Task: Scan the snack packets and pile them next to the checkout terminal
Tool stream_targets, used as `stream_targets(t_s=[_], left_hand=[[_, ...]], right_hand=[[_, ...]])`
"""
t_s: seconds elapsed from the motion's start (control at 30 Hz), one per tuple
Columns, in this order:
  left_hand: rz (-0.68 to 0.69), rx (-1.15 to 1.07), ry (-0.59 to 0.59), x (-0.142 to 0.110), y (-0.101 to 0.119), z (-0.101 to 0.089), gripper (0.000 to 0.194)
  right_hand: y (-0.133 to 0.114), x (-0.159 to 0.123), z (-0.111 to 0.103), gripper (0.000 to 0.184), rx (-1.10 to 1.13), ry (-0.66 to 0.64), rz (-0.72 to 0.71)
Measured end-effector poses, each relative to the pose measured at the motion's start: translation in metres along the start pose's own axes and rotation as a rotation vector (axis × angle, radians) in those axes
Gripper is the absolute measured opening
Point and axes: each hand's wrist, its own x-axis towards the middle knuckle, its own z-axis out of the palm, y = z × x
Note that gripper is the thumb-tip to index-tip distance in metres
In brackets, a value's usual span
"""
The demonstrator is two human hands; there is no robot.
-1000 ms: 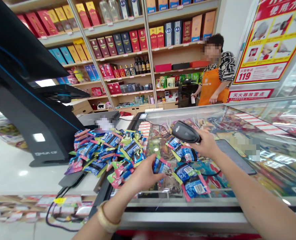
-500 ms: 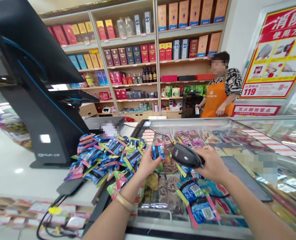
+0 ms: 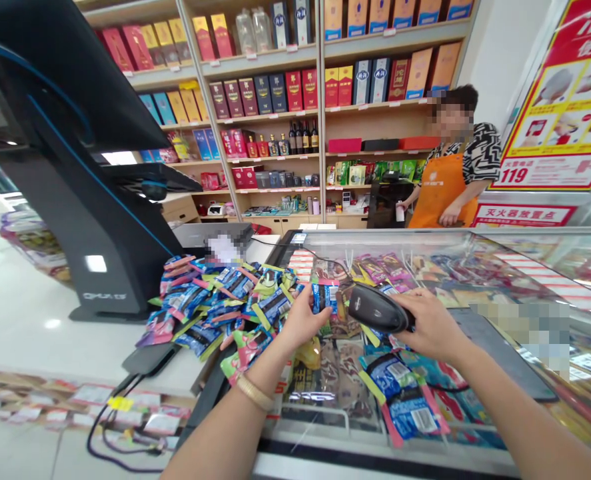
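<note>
Between the thumb and fingers of my left hand [image 3: 302,320] is a small blue snack packet [image 3: 324,297] with a white label facing right. My right hand [image 3: 432,328] is wrapped round a black barcode scanner [image 3: 379,309], its head pointed left toward that packet, with a short gap between. To the left, a heap of similar blue, pink and green snack packets [image 3: 230,283] spreads over the counter and onto the glass top. Under my right hand more blue packets [image 3: 415,417] lie on the glass, barcodes facing up.
A black checkout terminal [image 3: 105,267] stands on the white counter [image 3: 25,333] at left, with a dark cabled device [image 3: 150,359] before it. A dark tablet [image 3: 500,353] rests on the glass case at right. A person in an orange apron [image 3: 438,190] stands behind, beside the shelves [image 3: 270,120].
The camera view has shifted a little, so the whole scene sits slightly right and mostly higher. Both hands keep their grips on the packet and the scanner.
</note>
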Motion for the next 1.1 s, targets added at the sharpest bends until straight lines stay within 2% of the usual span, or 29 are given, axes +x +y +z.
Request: stream_targets(t_s=[0.2, 0.33, 0.47, 0.57, 0.7, 0.8, 0.87, 0.97, 1.1], left_hand=[[0.004, 0.007, -0.001, 0.001, -0.002, 0.001, 0.030], [0.043, 0.101, 0.018, -0.003, -0.003, 0.004, 0.023], [0.086, 0.251, 0.091, -0.010, 0.010, -0.001, 0.016], [0.143, 0.388, 0.208, -0.014, 0.031, -0.021, 0.021], [0.296, 0.609, 0.377, -0.008, 0.059, -0.072, 0.046], [0.199, 0.868, 0.444, 0.002, 0.071, -0.112, 0.051], [0.096, 1.063, 0.448, 0.006, 0.071, -0.131, 0.052], [-0.006, 1.277, 0.402, 0.008, 0.062, -0.145, 0.049], [-0.050, 1.406, 0.327, 0.006, 0.049, -0.145, 0.043]], right_hand=[[0.003, -0.001, 0.000, 0.034, -0.005, 0.000, -0.016], [0.016, -0.008, 0.005, 0.036, -0.034, 0.125, -0.068], [0.032, -0.012, 0.014, 0.036, -0.006, 0.232, -0.122], [0.037, -0.013, 0.016, 0.035, 0.020, 0.275, -0.117], [0.039, -0.013, 0.015, 0.028, 0.040, 0.340, -0.078], [0.044, -0.014, 0.016, 0.021, 0.048, 0.370, -0.028], [0.050, -0.015, 0.019, 0.022, 0.040, 0.378, 0.008], [0.057, -0.016, 0.021, 0.029, 0.026, 0.390, 0.024], [0.058, -0.014, 0.016, 0.033, -0.001, 0.394, 0.018]])
